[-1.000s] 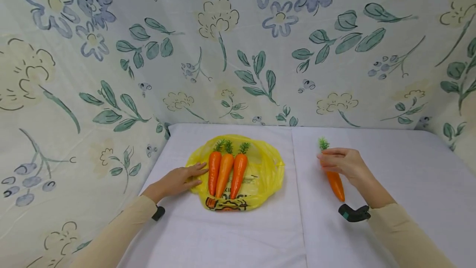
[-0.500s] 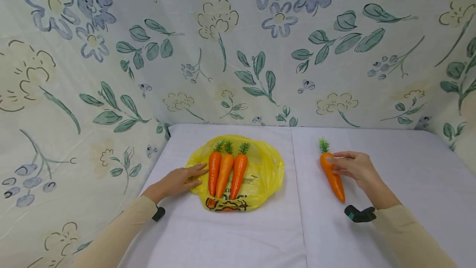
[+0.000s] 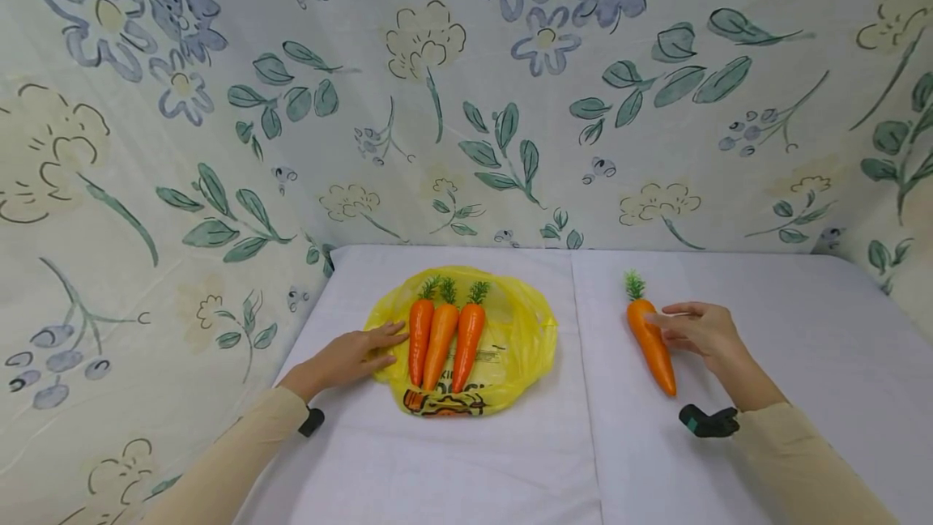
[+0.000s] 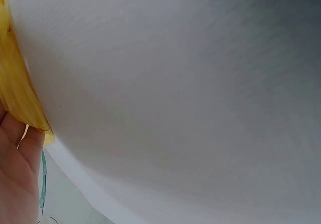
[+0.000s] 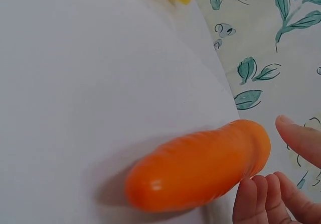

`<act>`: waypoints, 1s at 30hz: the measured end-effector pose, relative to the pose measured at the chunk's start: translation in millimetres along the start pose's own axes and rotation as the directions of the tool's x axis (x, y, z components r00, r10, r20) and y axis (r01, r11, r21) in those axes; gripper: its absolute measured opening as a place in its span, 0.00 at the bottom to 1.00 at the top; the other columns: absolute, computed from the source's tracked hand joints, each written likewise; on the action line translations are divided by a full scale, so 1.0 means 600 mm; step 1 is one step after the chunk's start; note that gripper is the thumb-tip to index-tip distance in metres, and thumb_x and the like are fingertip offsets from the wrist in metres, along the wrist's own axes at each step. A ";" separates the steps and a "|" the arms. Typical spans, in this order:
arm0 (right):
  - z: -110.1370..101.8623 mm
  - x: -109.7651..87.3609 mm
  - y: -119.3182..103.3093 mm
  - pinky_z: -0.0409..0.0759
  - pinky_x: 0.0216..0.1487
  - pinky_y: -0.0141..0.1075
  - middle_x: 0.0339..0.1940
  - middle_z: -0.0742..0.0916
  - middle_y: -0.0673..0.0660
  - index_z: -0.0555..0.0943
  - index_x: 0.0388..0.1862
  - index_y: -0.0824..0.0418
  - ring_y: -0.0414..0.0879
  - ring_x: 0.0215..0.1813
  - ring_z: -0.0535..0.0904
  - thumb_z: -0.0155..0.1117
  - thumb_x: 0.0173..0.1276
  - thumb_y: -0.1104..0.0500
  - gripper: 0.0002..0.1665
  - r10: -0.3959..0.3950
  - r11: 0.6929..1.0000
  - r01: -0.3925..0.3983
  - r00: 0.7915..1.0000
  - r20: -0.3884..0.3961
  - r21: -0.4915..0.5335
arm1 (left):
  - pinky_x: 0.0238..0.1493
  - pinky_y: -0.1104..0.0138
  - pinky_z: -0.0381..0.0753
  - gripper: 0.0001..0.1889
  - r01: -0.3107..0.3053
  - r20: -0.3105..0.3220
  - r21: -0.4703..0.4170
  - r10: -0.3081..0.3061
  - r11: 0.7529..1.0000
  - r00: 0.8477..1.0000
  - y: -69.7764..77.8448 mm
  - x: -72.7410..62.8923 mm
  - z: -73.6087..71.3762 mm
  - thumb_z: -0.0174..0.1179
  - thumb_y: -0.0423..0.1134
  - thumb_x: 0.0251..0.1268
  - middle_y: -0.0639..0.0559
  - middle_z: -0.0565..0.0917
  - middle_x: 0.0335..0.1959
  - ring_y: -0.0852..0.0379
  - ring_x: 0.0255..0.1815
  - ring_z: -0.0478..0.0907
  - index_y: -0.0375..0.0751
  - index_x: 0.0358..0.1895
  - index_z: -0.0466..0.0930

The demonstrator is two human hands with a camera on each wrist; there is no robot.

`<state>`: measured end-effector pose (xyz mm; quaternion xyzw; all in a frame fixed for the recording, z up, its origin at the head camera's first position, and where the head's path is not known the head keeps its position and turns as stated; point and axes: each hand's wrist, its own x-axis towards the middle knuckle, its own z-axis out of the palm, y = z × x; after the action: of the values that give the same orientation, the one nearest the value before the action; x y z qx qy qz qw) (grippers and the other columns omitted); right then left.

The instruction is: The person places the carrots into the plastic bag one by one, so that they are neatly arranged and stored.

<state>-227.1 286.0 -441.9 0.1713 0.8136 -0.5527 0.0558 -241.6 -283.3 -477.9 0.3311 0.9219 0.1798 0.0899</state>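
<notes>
A single orange carrot (image 3: 652, 351) with a green top lies tilted on the white cloth at right. Beside its upper part is my right hand (image 3: 707, 335). In the right wrist view the thumb (image 5: 301, 138) stands apart from the carrot (image 5: 200, 169), while the fingertips (image 5: 248, 191) are at its side; whether they touch it is unclear. My left hand (image 3: 342, 361) rests with extended fingers on the left edge of a yellow plastic bag (image 3: 525, 339). On that bag three carrots (image 3: 441, 343) lie side by side, green tops pointing away. The left wrist view shows fingers against the bag (image 4: 20, 91).
A white cloth (image 3: 525, 460) covers the table, with a crease running between the bag and the single carrot. Behind and to the left hangs a flower-patterned fabric (image 3: 466, 96). Dark wrist cameras (image 3: 709, 421) are worn on both wrists.
My right hand has let go of the single carrot and drawn back to the right, leaving it on the cloth. My left hand and the three carrots have stayed put.
</notes>
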 end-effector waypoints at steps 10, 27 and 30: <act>-0.002 0.010 0.010 0.85 0.38 0.33 0.45 0.81 0.61 0.71 0.62 0.75 0.46 0.34 0.81 0.77 0.60 0.49 0.43 0.032 0.999 -0.032 0.999 0.019 0.009 | 0.73 0.51 0.59 0.27 0.018 0.011 -0.010 -0.017 1.000 1.000 -0.004 0.000 0.001 0.54 0.52 0.76 0.53 0.60 0.77 0.52 0.77 0.56 0.50 0.74 0.67; 0.011 0.019 0.012 0.85 0.38 0.34 0.54 0.80 0.72 0.69 0.64 0.78 0.45 0.36 0.82 0.76 0.62 0.47 0.46 0.038 0.997 -0.033 0.997 0.060 -0.076 | 0.72 0.49 0.61 0.27 0.007 -0.001 -0.001 -0.007 1.000 1.000 0.002 0.000 -0.001 0.54 0.51 0.76 0.50 0.61 0.77 0.48 0.77 0.57 0.49 0.74 0.68; 0.014 0.020 0.012 0.85 0.39 0.33 0.58 0.77 0.75 0.68 0.65 0.79 0.50 0.40 0.81 0.74 0.63 0.47 0.46 0.040 0.994 -0.033 0.997 0.066 -0.104 | 0.71 0.47 0.62 0.27 -0.005 -0.010 -0.003 0.005 1.000 1.000 0.004 0.000 0.000 0.55 0.50 0.76 0.48 0.62 0.76 0.46 0.76 0.58 0.47 0.73 0.68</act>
<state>-236.9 283.1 -455.1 0.1642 0.8353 -0.5147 0.1023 -240.5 -281.4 -476.8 0.3324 0.9213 0.1830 0.0853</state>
